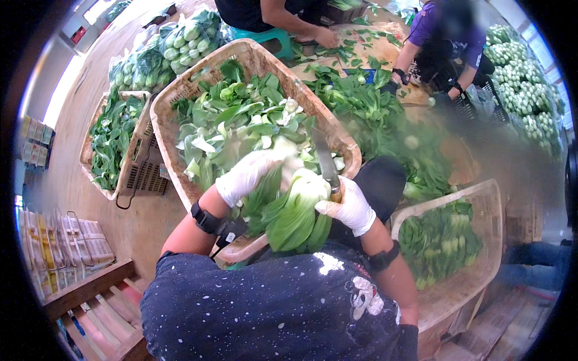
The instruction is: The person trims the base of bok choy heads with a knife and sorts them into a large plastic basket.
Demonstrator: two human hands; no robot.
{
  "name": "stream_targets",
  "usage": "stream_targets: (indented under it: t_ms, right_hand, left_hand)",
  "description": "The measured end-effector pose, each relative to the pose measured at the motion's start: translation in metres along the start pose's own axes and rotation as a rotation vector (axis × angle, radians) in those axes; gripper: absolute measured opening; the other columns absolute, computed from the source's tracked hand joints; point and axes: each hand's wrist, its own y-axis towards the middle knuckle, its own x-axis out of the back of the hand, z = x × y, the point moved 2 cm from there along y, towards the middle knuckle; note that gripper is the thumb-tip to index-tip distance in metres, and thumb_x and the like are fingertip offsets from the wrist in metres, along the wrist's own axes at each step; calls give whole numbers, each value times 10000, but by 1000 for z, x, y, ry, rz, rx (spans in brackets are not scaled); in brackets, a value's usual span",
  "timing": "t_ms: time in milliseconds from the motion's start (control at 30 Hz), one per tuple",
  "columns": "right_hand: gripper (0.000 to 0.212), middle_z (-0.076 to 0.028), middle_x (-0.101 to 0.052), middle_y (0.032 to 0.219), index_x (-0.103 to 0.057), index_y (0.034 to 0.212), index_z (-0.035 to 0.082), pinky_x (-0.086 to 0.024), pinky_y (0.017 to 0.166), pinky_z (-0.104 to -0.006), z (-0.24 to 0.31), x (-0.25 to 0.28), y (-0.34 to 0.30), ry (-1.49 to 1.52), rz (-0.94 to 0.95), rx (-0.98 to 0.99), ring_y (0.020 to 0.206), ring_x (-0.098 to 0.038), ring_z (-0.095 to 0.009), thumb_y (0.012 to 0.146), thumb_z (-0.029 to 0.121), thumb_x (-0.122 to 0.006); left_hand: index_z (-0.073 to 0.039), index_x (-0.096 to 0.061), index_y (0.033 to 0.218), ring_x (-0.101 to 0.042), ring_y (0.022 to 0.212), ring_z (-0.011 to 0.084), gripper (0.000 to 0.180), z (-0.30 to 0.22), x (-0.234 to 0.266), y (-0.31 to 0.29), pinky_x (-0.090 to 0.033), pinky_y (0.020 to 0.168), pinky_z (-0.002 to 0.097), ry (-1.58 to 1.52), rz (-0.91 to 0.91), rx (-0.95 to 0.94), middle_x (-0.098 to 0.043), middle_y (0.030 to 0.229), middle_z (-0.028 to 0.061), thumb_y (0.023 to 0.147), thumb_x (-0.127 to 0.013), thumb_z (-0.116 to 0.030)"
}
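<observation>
A head of bok choy [301, 207] is in front of me, its pale base up and its green leaves hanging toward my lap. My right hand [352, 209], in a white glove, is closed around the handle of a knife [325, 157] whose blade points away from me; its thumb presses near the bok choy's base. My left hand [256, 172], also gloved, is at the other side of the head, with a loose leaf [265, 191] hanging under its slightly blurred fingers. Beneath both hands a large tan plastic crate [180, 157] holds many loose leaves and pale trimmings.
Untrimmed bok choy [367, 114] is heaped beyond the crate's right side. Another crate [490, 265] at right holds neat rows of bok choy; a leaf-filled crate [144, 117] stands at left. Bagged bok choy [186, 45] sits behind. Two people work opposite, one on a green stool [268, 37].
</observation>
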Motion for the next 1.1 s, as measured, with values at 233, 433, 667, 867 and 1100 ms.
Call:
stream_targets:
  t_ms: [233, 433, 667, 867, 1100]
  right_hand:
    - [650, -38, -560, 1147, -441, 1262, -41, -427, 906, -266, -1, 6, 7, -88, 57, 26, 1031, -514, -93, 722, 122, -764]
    - [456, -55, -621, 933, -569, 1162, 99, -501, 663, -297, 11, -4, 20, -1108, -379, 399, 742, -622, -176, 773, 292, -708]
    - [144, -50, -564, 697, -575, 831, 146, -473, 501, -363, 30, -34, 15, -1544, -397, 438, 587, -599, -254, 718, 221, -623]
    - [105, -53, -556, 672, -582, 791, 152, -472, 512, -368, 18, -30, 27, -1478, -336, 433, 589, -593, -261, 705, 194, -626]
    - [172, -123, -650, 810, -598, 871, 117, -506, 626, -450, -23, 41, 37, -1610, -405, -235, 703, -638, -336, 806, 258, -523]
  left_hand:
    - [1, -445, 1298, -448, 1193, 253, 562, -8, -2, -6, -322, 1024, 350, 744, -504, -264, -503, 1256, 178, 844, -645, -263]
    - [-71, -542, 1137, -508, 987, 73, 391, -6, -50, -13, -415, 902, 256, -247, -164, 39, -551, 1071, -26, 780, -698, -45]
    - [-35, -605, 1068, -571, 905, 84, 318, -7, -34, -18, -459, 836, 269, 185, -270, -75, -646, 991, 26, 762, -694, -49]
    - [-27, -599, 1088, -568, 917, 83, 364, -1, -33, -27, -454, 851, 271, 155, -328, -62, -644, 1007, 27, 744, -718, -48]
    - [-70, -522, 1062, -599, 927, 108, 520, 9, -35, -46, -489, 839, 273, -217, -489, -93, -614, 1018, 21, 635, -787, 63]
